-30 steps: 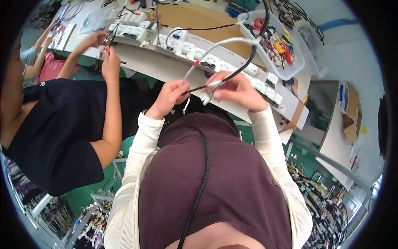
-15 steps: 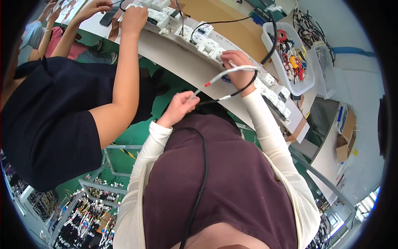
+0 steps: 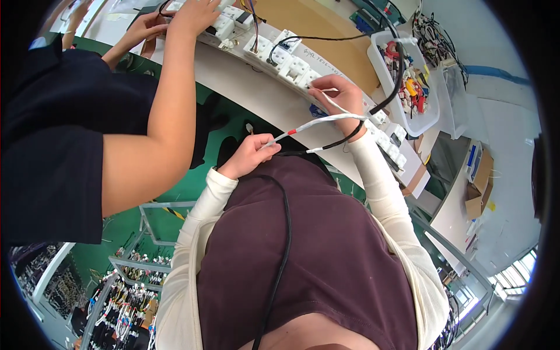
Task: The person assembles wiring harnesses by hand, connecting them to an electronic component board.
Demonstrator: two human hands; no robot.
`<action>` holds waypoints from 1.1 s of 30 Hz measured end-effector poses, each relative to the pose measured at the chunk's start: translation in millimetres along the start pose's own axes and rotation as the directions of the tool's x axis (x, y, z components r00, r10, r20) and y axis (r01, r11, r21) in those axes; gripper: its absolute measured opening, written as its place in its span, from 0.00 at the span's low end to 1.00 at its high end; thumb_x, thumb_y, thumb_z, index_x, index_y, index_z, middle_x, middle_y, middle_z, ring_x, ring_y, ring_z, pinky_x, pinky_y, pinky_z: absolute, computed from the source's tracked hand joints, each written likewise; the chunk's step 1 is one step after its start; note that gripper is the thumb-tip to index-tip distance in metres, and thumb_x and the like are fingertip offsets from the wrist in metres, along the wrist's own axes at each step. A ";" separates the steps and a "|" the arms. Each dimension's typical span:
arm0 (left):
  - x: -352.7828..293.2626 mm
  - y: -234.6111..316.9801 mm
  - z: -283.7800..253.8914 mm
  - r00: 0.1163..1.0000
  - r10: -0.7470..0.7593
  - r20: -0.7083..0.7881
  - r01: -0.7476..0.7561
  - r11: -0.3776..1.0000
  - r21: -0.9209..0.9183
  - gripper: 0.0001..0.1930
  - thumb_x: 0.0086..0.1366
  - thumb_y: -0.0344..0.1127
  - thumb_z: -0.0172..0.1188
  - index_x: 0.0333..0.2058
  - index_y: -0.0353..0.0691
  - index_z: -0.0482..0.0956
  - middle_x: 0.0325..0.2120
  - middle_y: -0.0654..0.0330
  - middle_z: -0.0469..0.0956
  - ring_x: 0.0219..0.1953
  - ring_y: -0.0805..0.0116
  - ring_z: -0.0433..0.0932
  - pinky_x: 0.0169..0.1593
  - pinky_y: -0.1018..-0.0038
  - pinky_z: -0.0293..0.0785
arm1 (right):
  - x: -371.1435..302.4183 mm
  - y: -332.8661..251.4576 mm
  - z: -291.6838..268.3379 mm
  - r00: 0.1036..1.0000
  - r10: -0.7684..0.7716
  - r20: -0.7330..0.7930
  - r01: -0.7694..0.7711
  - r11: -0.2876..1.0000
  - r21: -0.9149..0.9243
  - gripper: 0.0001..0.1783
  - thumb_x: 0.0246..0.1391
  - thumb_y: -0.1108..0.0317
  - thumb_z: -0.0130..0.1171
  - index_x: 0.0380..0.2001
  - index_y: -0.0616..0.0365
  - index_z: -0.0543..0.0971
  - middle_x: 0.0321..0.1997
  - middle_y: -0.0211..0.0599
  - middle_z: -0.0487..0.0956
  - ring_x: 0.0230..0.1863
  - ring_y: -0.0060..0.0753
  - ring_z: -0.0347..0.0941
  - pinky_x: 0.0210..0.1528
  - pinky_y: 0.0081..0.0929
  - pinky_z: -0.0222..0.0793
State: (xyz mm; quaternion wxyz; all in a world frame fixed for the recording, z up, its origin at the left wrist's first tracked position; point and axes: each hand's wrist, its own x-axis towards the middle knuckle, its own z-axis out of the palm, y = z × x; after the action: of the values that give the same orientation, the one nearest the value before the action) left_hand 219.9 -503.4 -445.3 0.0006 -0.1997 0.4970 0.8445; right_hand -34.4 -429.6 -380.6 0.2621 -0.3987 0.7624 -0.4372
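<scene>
White cable (image 3: pixel 318 122) with a red band (image 3: pixel 292 132) runs from the left hand (image 3: pixel 251 156), whose fingers pinch it tight. The right hand (image 3: pixel 343 100) has its fingertips close together on a thin white wire (image 3: pixel 337 107), just beside white sockets (image 3: pixel 294 69). Right of those fingers sits a clear bin (image 3: pixel 423 124) of colourful parts.

Dark handwriting, a single line of letters and numerals, runs along a pale strip (image 3: pixel 322 60) beside a row of white sockets (image 3: pixel 293 72), slanting downward to the right across the bench. A plain white band (image 3: pixel 315 150) rings the black cable (image 3: pixel 333 143), any print on it too small to read; the handwritten line is the only lettering distinguishable.
</scene>
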 end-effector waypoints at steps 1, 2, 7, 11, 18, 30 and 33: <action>1.2 0.7 0.9 1.000 -0.012 0.006 0.012 1.000 0.024 0.10 0.71 0.35 0.56 0.29 0.42 0.70 0.20 0.74 0.61 0.21 0.85 0.56 0.26 0.82 0.52 | 3.6 -1.8 -0.5 0.999 0.002 -0.037 -0.001 1.000 0.025 0.10 0.48 0.73 0.72 0.34 0.62 0.82 0.35 0.32 0.83 0.40 0.26 0.82 0.40 0.22 0.79; 1.7 1.4 0.6 1.000 -0.024 0.011 0.023 0.999 0.048 0.11 0.71 0.35 0.57 0.28 0.42 0.69 0.20 0.74 0.61 0.22 0.85 0.57 0.27 0.83 0.54 | 3.0 -6.3 -0.5 0.997 0.040 -0.071 -0.036 0.997 0.065 0.11 0.48 0.72 0.73 0.34 0.63 0.82 0.35 0.32 0.83 0.40 0.26 0.82 0.40 0.22 0.80; 2.3 3.0 -11.0 0.998 -0.046 0.043 0.043 0.997 0.070 0.12 0.71 0.35 0.57 0.27 0.42 0.69 0.21 0.74 0.62 0.23 0.85 0.58 0.28 0.83 0.56 | 13.6 -26.1 -14.2 0.996 0.086 0.022 -0.083 0.988 -0.131 0.13 0.45 0.68 0.75 0.33 0.62 0.83 0.33 0.34 0.81 0.38 0.29 0.81 0.39 0.26 0.78; 5.8 4.9 -16.3 0.997 -0.065 0.050 0.063 0.997 0.048 0.13 0.71 0.36 0.57 0.27 0.42 0.68 0.21 0.74 0.62 0.23 0.85 0.58 0.28 0.83 0.56 | 25.7 -33.3 -21.8 0.992 -0.056 0.115 0.107 0.858 -0.502 0.12 0.42 0.67 0.74 0.31 0.57 0.86 0.34 0.37 0.80 0.39 0.39 0.78 0.40 0.33 0.72; 7.3 14.2 -18.9 0.992 -0.088 0.087 0.082 0.994 0.066 0.15 0.71 0.36 0.57 0.25 0.42 0.66 0.20 0.74 0.62 0.23 0.85 0.58 0.27 0.83 0.56 | 20.7 -24.7 -17.4 0.956 -0.198 0.215 0.280 0.831 -0.480 0.07 0.46 0.67 0.70 0.31 0.53 0.85 0.32 0.35 0.81 0.36 0.39 0.80 0.38 0.34 0.75; 11.1 12.0 -2.6 0.997 -0.076 0.033 0.074 0.994 0.083 0.14 0.71 0.37 0.58 0.25 0.42 0.66 0.20 0.74 0.62 0.23 0.85 0.58 0.27 0.82 0.55 | 29.7 -17.9 -22.8 0.907 -0.261 0.330 0.382 0.839 -0.387 0.08 0.48 0.73 0.67 0.34 0.57 0.86 0.29 0.38 0.80 0.27 0.38 0.77 0.33 0.30 0.74; 12.2 14.5 2.8 0.997 -0.072 0.026 0.071 0.997 0.040 0.12 0.71 0.36 0.57 0.27 0.42 0.68 0.20 0.74 0.62 0.23 0.85 0.57 0.27 0.82 0.54 | 40.5 -20.1 -21.0 0.896 -0.193 0.399 0.386 0.784 -0.486 0.09 0.46 0.72 0.67 0.34 0.57 0.86 0.29 0.39 0.81 0.30 0.40 0.79 0.34 0.32 0.74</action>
State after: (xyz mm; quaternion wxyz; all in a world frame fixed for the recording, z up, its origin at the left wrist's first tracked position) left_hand 204.9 -510.8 -436.0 0.0412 -0.2058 0.5058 0.8367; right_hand -64.5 -460.0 -354.9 0.1869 -0.6378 0.7297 -0.1606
